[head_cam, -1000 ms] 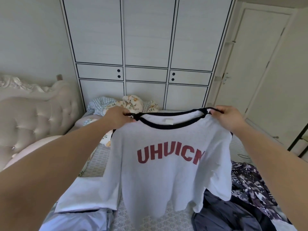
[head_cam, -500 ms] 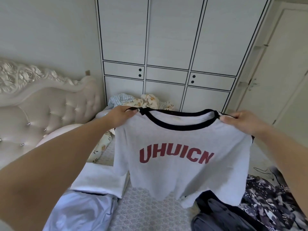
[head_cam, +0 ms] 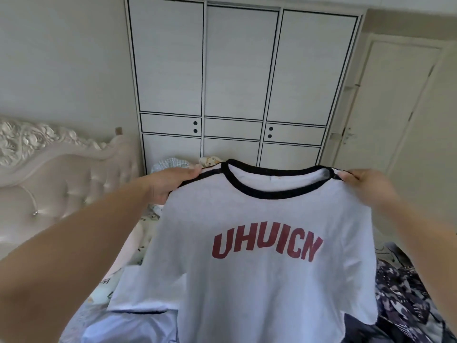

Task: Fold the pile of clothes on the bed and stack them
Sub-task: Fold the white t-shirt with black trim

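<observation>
Holding: the left hand and the right hand each pinch a shoulder of the white T-shirt, stretching it flat in the air above the bed.
Grip, left: narrow, fingers curled over the black shoulder trim at 9 o'clock of the collar.
Grip, right: narrow, thumb and fingers pinching the fabric at 3 o'clock of the collar.
Garment: front facing the camera, red lettering readable, hem hanging out of view at 6 o'clock.
Change: compared with one second earlier, the T-shirt sits closer to the camera and fills more of the view, and the shoulders are pulled wider and straighter.
Meaning: the garment appears spread and inspected, probably ready to be laid down for folding; no fold is made yet.
Folded items: a white piece lies at 8 o'clock under the left forearm.
Unfolded pile: dark patterned clothes lie at 4 o'clock.
Background: wardrobe at 12 o'clock, headboard at 9 o'clock.
</observation>
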